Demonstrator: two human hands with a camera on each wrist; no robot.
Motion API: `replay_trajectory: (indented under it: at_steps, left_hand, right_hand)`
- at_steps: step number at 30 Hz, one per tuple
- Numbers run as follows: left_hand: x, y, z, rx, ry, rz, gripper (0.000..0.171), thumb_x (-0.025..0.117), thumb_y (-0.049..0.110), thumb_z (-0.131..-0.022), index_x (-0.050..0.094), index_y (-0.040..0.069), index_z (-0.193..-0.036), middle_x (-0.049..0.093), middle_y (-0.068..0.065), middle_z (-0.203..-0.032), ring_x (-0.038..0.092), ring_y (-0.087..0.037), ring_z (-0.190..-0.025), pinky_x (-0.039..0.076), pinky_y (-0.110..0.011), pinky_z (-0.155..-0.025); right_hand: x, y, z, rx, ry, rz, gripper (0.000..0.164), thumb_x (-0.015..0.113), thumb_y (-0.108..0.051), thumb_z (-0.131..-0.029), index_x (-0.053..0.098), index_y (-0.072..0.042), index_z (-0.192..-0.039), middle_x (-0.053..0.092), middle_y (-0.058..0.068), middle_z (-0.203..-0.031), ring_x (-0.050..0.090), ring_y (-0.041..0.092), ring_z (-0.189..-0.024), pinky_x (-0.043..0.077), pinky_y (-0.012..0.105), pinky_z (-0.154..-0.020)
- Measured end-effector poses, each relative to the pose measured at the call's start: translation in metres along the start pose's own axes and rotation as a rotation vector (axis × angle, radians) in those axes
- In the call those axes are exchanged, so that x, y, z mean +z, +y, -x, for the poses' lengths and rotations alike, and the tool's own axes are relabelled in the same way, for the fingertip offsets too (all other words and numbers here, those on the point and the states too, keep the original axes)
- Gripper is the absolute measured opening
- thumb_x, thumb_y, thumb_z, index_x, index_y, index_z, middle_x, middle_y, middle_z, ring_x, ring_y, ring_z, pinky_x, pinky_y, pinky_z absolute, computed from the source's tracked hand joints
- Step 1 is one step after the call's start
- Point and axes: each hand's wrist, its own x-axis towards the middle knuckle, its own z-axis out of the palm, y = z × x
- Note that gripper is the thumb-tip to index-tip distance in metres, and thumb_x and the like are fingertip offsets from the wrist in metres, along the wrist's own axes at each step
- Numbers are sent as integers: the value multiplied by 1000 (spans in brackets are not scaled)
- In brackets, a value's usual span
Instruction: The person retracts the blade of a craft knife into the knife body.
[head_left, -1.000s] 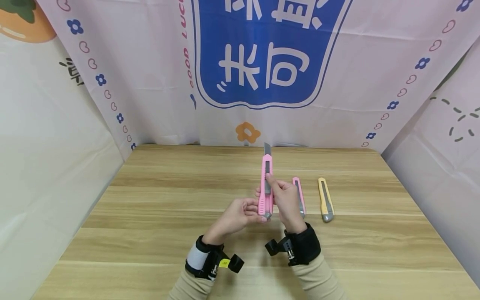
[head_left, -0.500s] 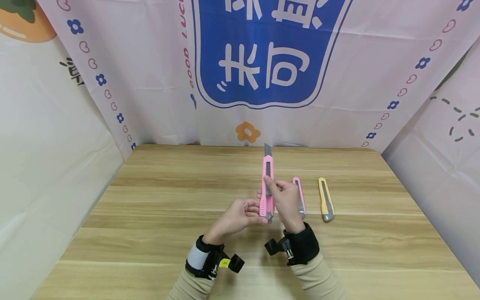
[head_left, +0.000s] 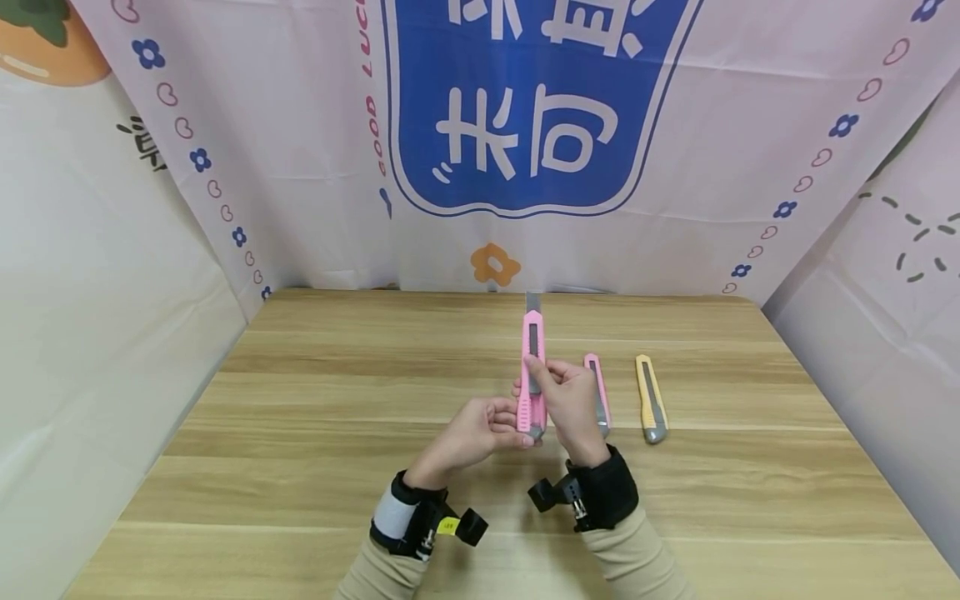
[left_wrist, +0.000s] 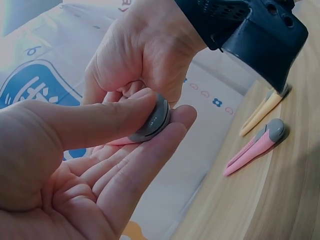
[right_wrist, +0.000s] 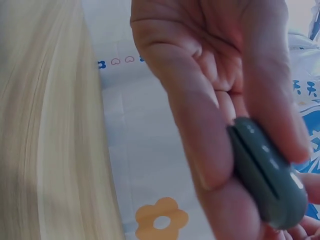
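Note:
A pink utility knife (head_left: 533, 319) stands tip-up between my hands in the head view, a length of its blade (head_left: 533, 302) out at the top. My left hand (head_left: 476, 429) pinches the knife's lower end; in the left wrist view the thumb lies against the grey end cap (left_wrist: 156, 120), with fingers beneath. My right hand (head_left: 573, 404) grips the body from the right, its thumb on the front at the slider. That thumb covers most of the slider. In the right wrist view the end cap (right_wrist: 267, 175) shows between fingers.
Right of my hands a second pink utility knife (head_left: 592, 364) lies on the wooden table (head_left: 315, 400), partly behind my right hand. Farther right lies a yellow utility knife (head_left: 649, 392). A printed cloth (head_left: 315, 225) hangs along the table's back edge.
The blade sticks out a little less than a second ago. My right thumb has moved slightly down the knife's front. My left hand has stayed nearly still.

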Motion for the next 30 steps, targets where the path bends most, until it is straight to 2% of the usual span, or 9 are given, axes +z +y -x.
replay_trajectory:
  at_steps: [7, 13, 17, 21, 24, 30]
  left_hand:
    - [-2, 0, 0, -24, 8, 9, 38, 68, 1, -86, 58, -9, -121, 69, -28, -112, 72, -27, -100, 62, -27, -86]
    - [-2, -1, 0, -46, 30, -22, 34, 69, 7, -87, 62, -7, -116, 71, -25, -108, 73, -25, -96, 61, -32, -89]
    - [-1, 0, 0, -38, 50, -26, 32, 69, 7, -87, 62, -7, -115, 71, -25, -107, 73, -25, -95, 61, -27, -85]
    - [2, 1, 0, -27, 57, 27, 31, 67, 4, -87, 61, -8, -116, 70, -27, -106, 72, -33, -98, 62, -25, -82]
    - [2, 1, -1, -27, 60, 69, 30, 67, 2, -87, 60, -8, -115, 70, -28, -106, 69, -40, -101, 62, -25, -81]
    - [2, -2, -2, -7, 59, 64, 30, 66, 1, -87, 60, -10, -114, 69, -30, -106, 68, -42, -101, 63, -27, -82]
  right_hand:
    - [0, -2, 0, 1, -8, -13, 32, 62, -18, -95, 67, 10, -109, 75, 21, -83, 73, 9, -64, 63, 25, -64]
    - [-1, -2, -1, 18, 21, -67, 34, 62, -22, -95, 66, 9, -107, 76, 4, -74, 73, 9, -67, 63, 23, -69]
    - [-1, -4, -1, 25, 26, -100, 35, 61, -24, -95, 66, 8, -108, 77, 9, -79, 74, 9, -69, 64, 25, -71]
    - [0, -6, -1, 33, 23, -103, 38, 60, -27, -96, 66, 7, -110, 77, 11, -83, 74, 9, -72, 63, 25, -74]
    - [0, -6, -1, 52, 13, -88, 41, 60, -31, -96, 66, 8, -109, 77, 3, -78, 74, 10, -72, 63, 23, -73]
    - [0, -5, 0, 67, -19, -75, 44, 60, -33, -95, 67, 9, -105, 74, -5, -67, 73, 10, -67, 62, 22, -66]
